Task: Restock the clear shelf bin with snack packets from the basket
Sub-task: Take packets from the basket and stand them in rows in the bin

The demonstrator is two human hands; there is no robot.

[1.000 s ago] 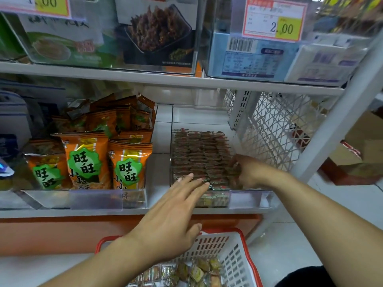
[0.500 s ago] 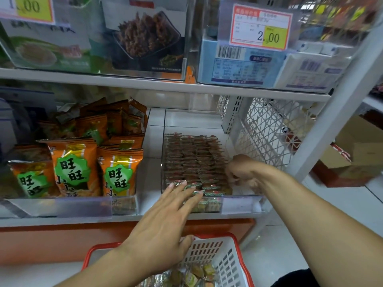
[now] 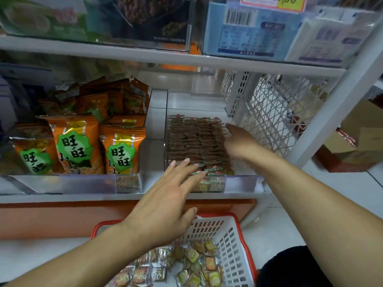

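Two hands out over the lower shelf [image 3: 128, 196], both bare, both holding nothing. Left hand [image 3: 165, 206] flat and spread, fingers straight, fingertips [image 3: 186, 161] reaching the front rows of packets in the clear shelf bin [image 3: 213, 186], thumb down near the basket rim. Right hand [image 3: 238, 141] further in, at the right edge of the bin, fingers extended toward the back rows and lying against the packed snack packets [image 3: 194, 139]; whether pressing or only touching, cannot tell. Bin set on the white shelf between a row of orange snack bags [image 3: 122, 150] on the left and a white lattice side panel [image 3: 273, 114] on the right, filled with tight rows of small brown and red packets, a few green-edged ones at the front. Below the shelf, close to the body, a white basket [image 3: 230, 243] with a red rim, holding loose packets [image 3: 196, 257] in green, orange and clear wrappers, scattered on its floor. Above, an upper shelf with clear boxes of other goods and a price tag [image 3: 273, 3] in red and yellow, cut off at the top edge. Off to the right, cardboard boxes [image 3: 356, 139] on the pale tiled floor, beyond the white upright of the rack.
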